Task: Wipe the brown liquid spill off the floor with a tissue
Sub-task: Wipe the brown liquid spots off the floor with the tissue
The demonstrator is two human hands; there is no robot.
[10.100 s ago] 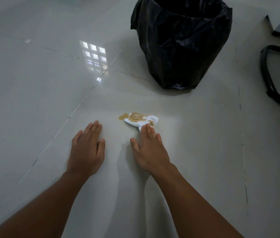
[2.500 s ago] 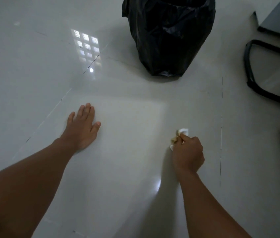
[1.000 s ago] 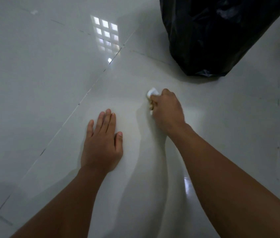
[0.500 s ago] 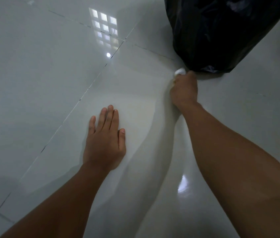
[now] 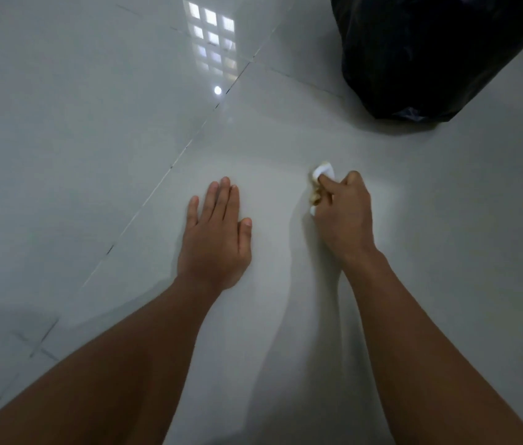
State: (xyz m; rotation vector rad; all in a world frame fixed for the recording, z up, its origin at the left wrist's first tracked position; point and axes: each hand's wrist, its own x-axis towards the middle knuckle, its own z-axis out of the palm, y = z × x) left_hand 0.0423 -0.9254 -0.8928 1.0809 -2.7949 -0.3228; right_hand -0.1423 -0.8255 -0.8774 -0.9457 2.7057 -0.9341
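My right hand (image 5: 343,213) grips a crumpled white tissue (image 5: 323,171) stained brown, with its fingers curled round it, low over the glossy pale tiled floor (image 5: 93,155). Part of the tissue sticks out past the fingertips. My left hand (image 5: 213,239) lies flat on the floor with fingers straight, a short way left of the right hand. I see no brown liquid on the tiles around the hands.
A bin lined with a black plastic bag (image 5: 430,53) stands at the upper right, beyond my right hand. Dark tile joints run diagonally across the floor on the left, and a bright window reflection (image 5: 212,36) shows near the top.
My right hand with the tissue has drawn back from the foot of the black bin toward me. The left hand has stayed flat on the floor.
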